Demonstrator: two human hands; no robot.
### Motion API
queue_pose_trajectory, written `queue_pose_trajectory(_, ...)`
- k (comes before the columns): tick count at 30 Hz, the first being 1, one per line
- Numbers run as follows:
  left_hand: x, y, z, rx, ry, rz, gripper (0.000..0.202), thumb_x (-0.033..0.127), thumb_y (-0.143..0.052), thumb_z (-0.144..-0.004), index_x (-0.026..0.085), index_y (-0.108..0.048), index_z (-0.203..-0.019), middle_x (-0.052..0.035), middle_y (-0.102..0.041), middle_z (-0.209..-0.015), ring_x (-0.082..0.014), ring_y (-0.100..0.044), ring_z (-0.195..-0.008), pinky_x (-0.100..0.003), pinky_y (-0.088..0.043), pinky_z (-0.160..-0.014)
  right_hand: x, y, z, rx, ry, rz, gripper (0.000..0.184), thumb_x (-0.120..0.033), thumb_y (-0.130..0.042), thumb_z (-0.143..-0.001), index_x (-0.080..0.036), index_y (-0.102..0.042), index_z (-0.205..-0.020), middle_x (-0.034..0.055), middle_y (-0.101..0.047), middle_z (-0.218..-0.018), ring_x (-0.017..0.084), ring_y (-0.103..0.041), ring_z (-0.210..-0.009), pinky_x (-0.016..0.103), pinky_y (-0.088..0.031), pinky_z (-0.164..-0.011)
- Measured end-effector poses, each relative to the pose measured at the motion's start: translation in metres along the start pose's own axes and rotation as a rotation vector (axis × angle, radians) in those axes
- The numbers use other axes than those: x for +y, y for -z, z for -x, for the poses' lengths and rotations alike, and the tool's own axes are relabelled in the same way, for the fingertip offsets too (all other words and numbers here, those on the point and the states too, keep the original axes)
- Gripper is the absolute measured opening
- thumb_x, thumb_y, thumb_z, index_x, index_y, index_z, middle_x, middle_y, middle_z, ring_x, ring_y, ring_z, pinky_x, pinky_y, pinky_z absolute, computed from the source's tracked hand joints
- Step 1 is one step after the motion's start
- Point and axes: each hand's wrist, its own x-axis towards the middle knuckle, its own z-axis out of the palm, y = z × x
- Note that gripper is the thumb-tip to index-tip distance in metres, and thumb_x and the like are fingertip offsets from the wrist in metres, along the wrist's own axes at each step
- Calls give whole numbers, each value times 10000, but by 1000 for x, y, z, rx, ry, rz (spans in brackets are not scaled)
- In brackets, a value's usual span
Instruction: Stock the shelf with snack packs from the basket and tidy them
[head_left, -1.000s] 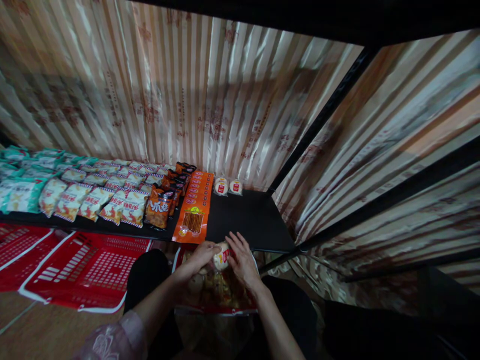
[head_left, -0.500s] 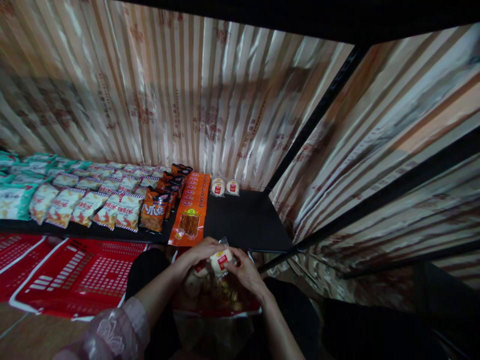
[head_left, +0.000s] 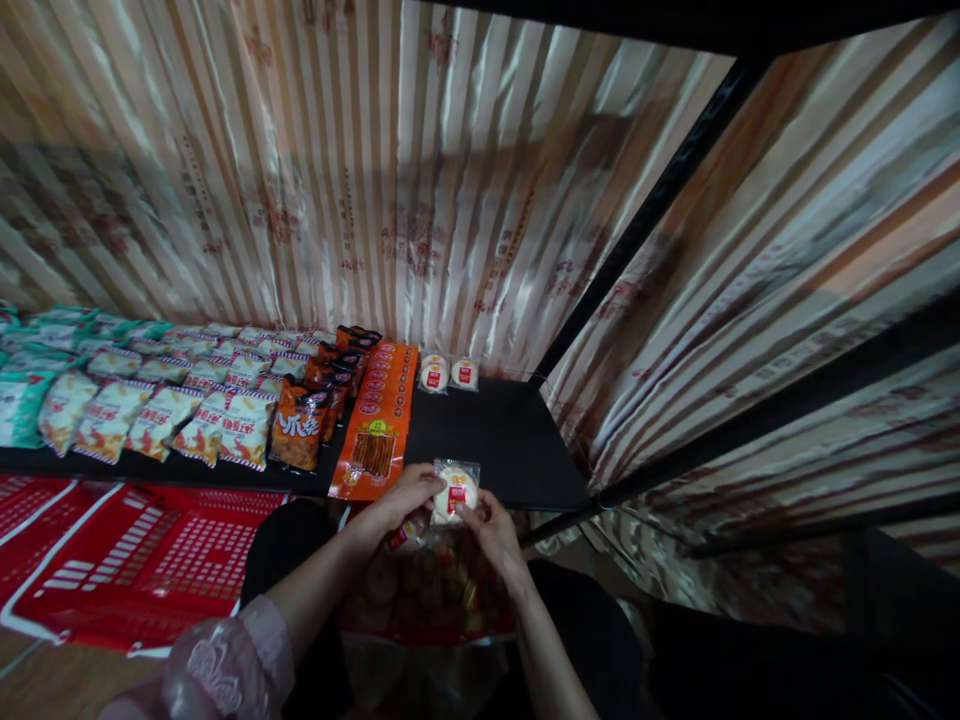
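Both my hands hold one small clear packet with a round white cake and a red label [head_left: 454, 490] just over the front edge of the black shelf [head_left: 510, 440]. My left hand [head_left: 405, 495] pinches its left side and my right hand [head_left: 489, 528] pinches its lower right corner. Below my hands sits a red basket [head_left: 427, 600] with several more snack packets. Two similar round cake packets [head_left: 448, 373] lie at the back of the shelf.
To the left on the shelf lie a row of orange packets [head_left: 379, 420], dark orange bags [head_left: 304, 425], white-and-red bags [head_left: 180, 410] and green bags [head_left: 30, 380]. Flat red baskets [head_left: 127, 560] lie on the floor. Striped curtain lines the back and right side.
The packet has risen from the basket up to the shelf's front edge and turned flat to face me. Both hands moved up with it.
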Motion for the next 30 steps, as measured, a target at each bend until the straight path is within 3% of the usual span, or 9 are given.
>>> queue_pose_trajectory(8,-8,-4,-16,159,19,-82,66,168,-521,-748,148,-560,-698,42,-512,-583,-83,-475,-531,-181,-354,-486,3,-4,-20,1,50,151,462,-545,-542,-719,-163,-630,-963,65,-709,-852,203,-654,-771,280,-508,-687)
queue_pose_trajectory(15,-4,0,-31,272,-22,-318,132,122,-490,-771,161,-587,-691,34,-536,-605,-93,-479,-568,-187,-330,-516,4,1,-40,131,123,456,405,-517,-510,-741,-179,-717,-824,74,-677,-786,198,-626,-705,287,-487,-677)
queue_pose_trajectory(20,-1,2,-48,357,-8,-453,113,123,-520,-781,155,-610,-840,-7,-608,-738,-115,-543,-670,-197,-370,-581,6,-1,-60,140,148,438,403,-503,-498,-744,-166,-708,-814,77,-671,-782,192,-613,-673,287,-479,-652)
queue_pose_trajectory(30,-2,5,-75,515,18,-370,156,63,-528,-779,150,-565,-903,-55,-644,-887,-130,-602,-802,-205,-438,-736,6,-15,-86,113,99,296,390,-481,-487,-765,-186,-671,-941,40,-687,-728,177,-630,-580,268,-489,-555)
